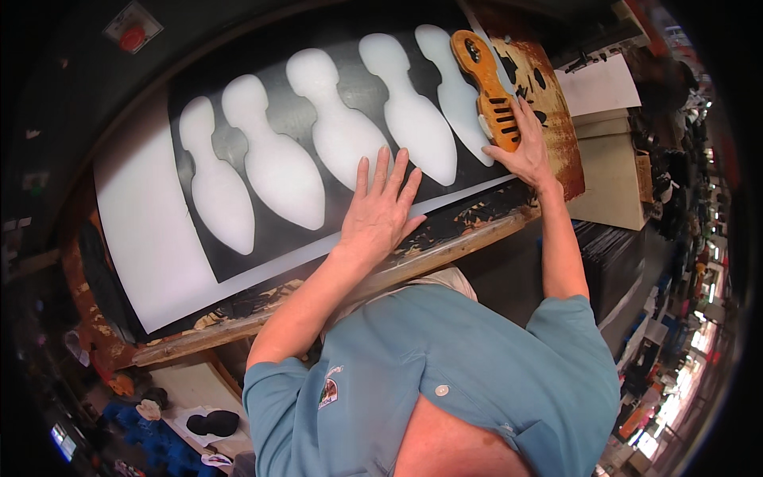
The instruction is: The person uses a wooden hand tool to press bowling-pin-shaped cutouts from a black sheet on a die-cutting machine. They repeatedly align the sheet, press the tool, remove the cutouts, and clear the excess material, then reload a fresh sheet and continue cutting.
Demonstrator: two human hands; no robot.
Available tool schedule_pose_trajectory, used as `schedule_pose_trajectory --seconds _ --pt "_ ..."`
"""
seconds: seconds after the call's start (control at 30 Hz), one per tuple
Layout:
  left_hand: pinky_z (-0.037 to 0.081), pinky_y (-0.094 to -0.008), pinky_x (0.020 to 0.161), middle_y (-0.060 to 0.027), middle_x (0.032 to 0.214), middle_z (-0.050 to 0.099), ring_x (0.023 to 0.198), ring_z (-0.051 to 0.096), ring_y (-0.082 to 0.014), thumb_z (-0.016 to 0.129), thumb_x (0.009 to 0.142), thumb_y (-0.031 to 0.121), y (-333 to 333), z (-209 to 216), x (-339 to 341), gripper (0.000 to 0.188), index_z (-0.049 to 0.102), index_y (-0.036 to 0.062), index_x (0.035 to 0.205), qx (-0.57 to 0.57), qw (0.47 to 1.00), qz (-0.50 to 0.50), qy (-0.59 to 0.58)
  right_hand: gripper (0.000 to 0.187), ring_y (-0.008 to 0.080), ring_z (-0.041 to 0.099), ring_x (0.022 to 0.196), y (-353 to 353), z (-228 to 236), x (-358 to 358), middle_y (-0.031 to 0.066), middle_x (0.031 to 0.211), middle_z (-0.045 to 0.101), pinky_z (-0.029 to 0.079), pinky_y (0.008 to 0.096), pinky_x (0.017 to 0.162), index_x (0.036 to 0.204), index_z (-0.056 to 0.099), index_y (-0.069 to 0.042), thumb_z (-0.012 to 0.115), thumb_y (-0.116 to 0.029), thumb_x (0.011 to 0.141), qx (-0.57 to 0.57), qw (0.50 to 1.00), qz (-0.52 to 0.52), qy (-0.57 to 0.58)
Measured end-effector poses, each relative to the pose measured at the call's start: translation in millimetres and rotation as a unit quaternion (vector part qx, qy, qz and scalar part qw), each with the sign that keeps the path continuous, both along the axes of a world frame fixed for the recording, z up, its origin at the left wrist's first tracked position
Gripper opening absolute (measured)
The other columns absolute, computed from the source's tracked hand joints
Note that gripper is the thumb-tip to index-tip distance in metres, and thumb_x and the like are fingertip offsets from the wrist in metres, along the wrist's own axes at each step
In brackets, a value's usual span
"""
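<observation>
An orange-brown, sole-shaped cutting die with slots lies toward the right end of a black sheet. My right hand grips its near end, thumb on the left side and fingers along the right. Fingers spread, my left hand rests flat on the sheet's near part, over the lower end of a white sole shape. Several such white shapes stand side by side across the black; whether they are cut-outs or loose pieces I cannot tell. The die partly covers the rightmost shape.
A white sheet shows past the black one at the left and along the near side. The worktable has a wooden front edge and a worn brown surface at right. Beyond stands a beige box. A red button sits at upper left.
</observation>
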State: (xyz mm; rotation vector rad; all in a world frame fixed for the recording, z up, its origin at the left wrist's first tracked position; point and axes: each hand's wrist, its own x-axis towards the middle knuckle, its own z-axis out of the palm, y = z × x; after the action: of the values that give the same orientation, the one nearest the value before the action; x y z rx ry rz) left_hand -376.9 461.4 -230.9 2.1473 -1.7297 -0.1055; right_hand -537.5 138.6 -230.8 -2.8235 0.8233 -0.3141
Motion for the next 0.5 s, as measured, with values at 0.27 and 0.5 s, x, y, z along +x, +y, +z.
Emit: schedule_pose_trajectory --seconds 0.27,0.5 --pt "0.045 -0.0514 0.114 -0.0135 0.152 0.058 0.139 0.054 -0.0372 0.084 0.089 0.032 9.2 -14.5 -10.1 0.061 0.065 0.0038 0.14 -0.064 0.998 0.012 -0.023 0.097 0.0453 0.043 0.15 -19.3 -8.4 -8.4 0.0292 0.162 0.045 0.038 0.0531 0.124 0.152 0.059 -0.002 0.089 -0.055 0.077 0.023 0.995 0.054 -0.08" --pt "0.053 -0.0452 0.091 -0.014 0.132 0.066 0.108 0.064 -0.0334 0.088 0.081 0.018 12.1 -4.0 -25.0 0.054 0.071 0.0022 0.13 -0.109 0.992 0.048 -0.047 0.036 0.0324 0.075 0.108 -79.8 -28.4 -23.5 0.0199 0.124 0.076 0.059 0.0395 0.095 0.135 0.071 -0.001 0.071 -0.01 0.1 0.136 0.96 0.057 -0.239"
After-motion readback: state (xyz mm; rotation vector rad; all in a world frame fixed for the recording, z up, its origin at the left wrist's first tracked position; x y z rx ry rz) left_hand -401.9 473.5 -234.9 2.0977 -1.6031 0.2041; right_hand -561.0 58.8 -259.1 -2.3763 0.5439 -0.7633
